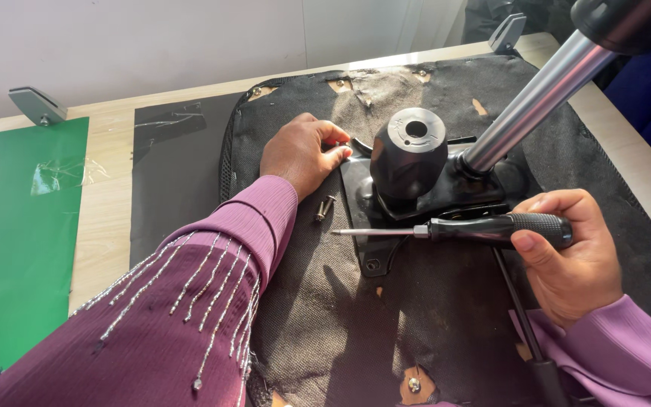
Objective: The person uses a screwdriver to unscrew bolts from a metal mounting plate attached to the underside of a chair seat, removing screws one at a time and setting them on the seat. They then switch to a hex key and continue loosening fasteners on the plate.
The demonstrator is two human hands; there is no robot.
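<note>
**Desk:** What does the head view give you?

**Me:** I see an upturned chair seat [431, 316] covered in black fabric, lying on a wooden table [107, 218]. My right hand [566, 260] is clenched around the black handle of a screwdriver [453, 228]. The tool lies level, its tip pointing toward my left hand, just in front of the metal plate [363, 181] bolted to the seat.

**Desk:** And the left?

**Me:** My left hand [303, 154] lies knuckles up on the fabric, fingers curled, fingertips touching the plate's near edge. I cannot tell whether it pinches anything there.

**Desk:** Anything loose?

**Me:** Two screws [325, 208] lie on the fabric just below my left hand, between it and the screwdriver tip.

**Desk:** What stands between the hands?

**Me:** A black mechanism [410, 154] with a round hole on top sits on the plate, nearer my left hand. A shiny steel tube [536, 102] rises from it, slanting up and away above my right hand.

**Desk:** Beyond the left arm?

**Me:** A green sheet [16, 249] lies flat on the table, outside my left sleeve [190, 316].
</note>
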